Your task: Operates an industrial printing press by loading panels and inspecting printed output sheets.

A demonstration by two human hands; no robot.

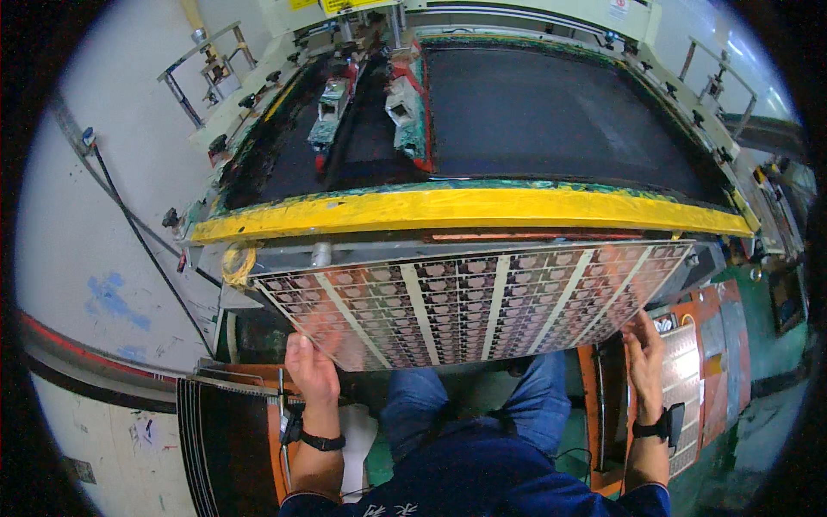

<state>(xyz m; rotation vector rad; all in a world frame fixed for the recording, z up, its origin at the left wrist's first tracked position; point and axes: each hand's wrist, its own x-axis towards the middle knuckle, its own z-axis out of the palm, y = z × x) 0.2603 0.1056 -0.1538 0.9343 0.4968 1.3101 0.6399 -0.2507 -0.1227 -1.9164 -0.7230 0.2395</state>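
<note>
A large, thin circuit board panel (457,306) with rows of repeated copper-coloured patterns and pale strips is held out in front of me, tilted. My left hand (312,366) is closed on its near left corner. On the opposite side, my right hand (643,345) grips the near right edge, with the fingers partly behind the panel. The panel's far edge lies just under the yellow front bar (482,211) of a screen printing machine. Whether that edge rests on the machine bed cannot be told.
Above the bar spreads a dark inked screen (543,112) with two squeegee holders (405,108) on it. A black slotted rack (228,448) stands low on the left. To the right, another patterned panel (687,379) lies on an orange-brown stand (724,345).
</note>
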